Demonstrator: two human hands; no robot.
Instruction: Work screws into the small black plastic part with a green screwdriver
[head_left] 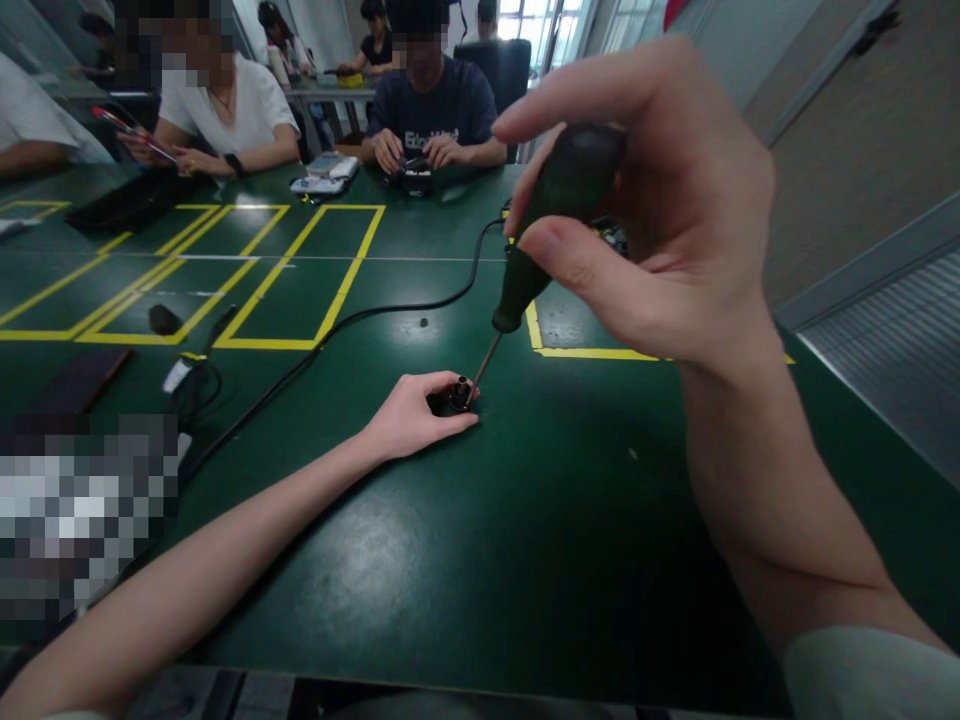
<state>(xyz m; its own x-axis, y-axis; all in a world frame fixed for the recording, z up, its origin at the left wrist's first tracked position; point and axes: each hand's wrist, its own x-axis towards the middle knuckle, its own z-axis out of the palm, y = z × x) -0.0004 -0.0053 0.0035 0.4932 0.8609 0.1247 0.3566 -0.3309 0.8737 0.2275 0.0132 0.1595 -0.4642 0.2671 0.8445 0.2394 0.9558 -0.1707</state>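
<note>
My right hand (660,200), raised close to the camera, grips the dark handle of a screwdriver (544,210) between thumb and fingers. The screwdriver slants down to the left, and its thin shaft ends at a small black round part (459,396) with a short upright tube on top. Whether the tip sits in a screw is too small to tell. Around that part curl the thumb and fingers of my left hand (416,415), holding it on the green tabletop (525,560).
A black cable (405,308) snakes across the table, past yellow tape rectangles (277,344). Left lie a dark flat object (82,382) and a small dark lump (163,320). Across the table, one person (435,110) handles a black device; another person (225,115) holds a phone-like object.
</note>
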